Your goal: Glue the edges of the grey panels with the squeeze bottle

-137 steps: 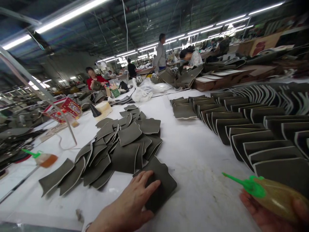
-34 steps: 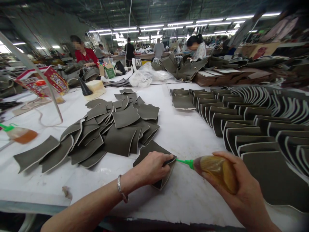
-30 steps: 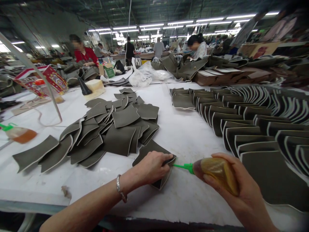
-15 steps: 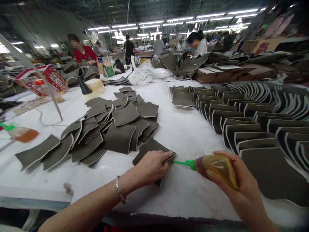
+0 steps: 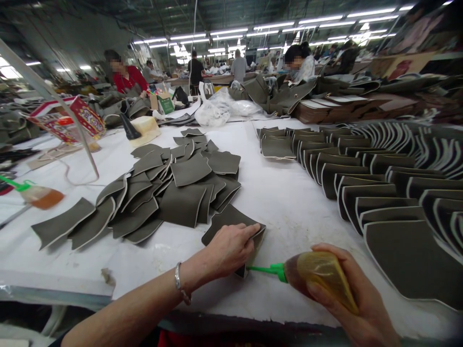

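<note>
My left hand holds a dark grey leather-like piece on the white table cover, its index finger stretched along the piece's right edge and its other fingers curled. The thumb is hidden. My right hand is wrapped round a glue bottle with amber liquid inside. The bottle lies tilted on its side in the grip, and its thin green nozzle points left. The nozzle tip is at the lower corner of the piece, just below my left fingers.
A loose heap of similar pieces lies left of centre. Overlapping rows of pieces stand on the right. A second green-tipped bottle is at far left, near a slanted pole. Plastic bags and co-workers are farther back.
My right hand has moved the bottle down and slightly left, so the nozzle tip went from the piece's upper right edge to its lower corner. My left hand keeps its hold.
</note>
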`<state>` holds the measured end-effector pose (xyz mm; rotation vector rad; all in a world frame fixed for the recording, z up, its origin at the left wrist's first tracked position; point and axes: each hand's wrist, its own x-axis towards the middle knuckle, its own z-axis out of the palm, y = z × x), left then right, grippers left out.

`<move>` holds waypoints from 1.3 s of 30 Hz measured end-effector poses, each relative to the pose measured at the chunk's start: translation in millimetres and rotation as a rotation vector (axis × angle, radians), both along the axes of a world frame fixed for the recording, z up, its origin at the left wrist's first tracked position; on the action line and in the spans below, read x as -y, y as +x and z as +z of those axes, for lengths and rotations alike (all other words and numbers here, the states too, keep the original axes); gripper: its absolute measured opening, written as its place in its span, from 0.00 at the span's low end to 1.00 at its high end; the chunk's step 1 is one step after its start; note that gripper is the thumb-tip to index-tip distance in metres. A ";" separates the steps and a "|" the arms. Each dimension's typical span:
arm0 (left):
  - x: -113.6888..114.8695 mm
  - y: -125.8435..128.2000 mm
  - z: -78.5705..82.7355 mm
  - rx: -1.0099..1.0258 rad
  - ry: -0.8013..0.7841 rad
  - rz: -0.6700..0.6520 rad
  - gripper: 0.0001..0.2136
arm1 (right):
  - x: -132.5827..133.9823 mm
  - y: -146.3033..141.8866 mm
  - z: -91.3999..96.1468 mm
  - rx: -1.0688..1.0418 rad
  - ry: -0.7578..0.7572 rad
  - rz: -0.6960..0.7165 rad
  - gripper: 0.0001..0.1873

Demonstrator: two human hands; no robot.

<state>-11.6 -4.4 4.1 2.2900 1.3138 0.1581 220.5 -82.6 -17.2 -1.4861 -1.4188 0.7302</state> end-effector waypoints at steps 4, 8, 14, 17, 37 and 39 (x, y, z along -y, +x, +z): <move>1.9 0.4 2.2 -0.021 0.009 -0.005 0.21 | 3.8 -0.8 -3.2 -0.031 -0.009 -0.027 0.23; 3.4 -0.3 2.3 -0.027 0.026 -0.005 0.21 | 8.2 -1.8 -6.7 -0.072 -0.059 -0.018 0.23; 4.0 -1.7 -0.3 -0.041 0.039 0.002 0.21 | 12.8 -5.3 -7.6 -0.127 -0.055 -0.023 0.24; 4.3 -1.1 0.4 -0.036 0.038 0.005 0.22 | 14.1 -6.2 -5.8 -0.177 -0.096 -0.014 0.26; 2.7 -3.4 -5.9 0.022 0.011 -0.001 0.22 | 17.4 -8.1 -8.2 -0.191 -0.073 -0.023 0.25; 2.8 -3.8 -6.1 0.022 0.023 -0.007 0.21 | 17.4 -8.2 -9.6 -0.190 -0.088 -0.014 0.25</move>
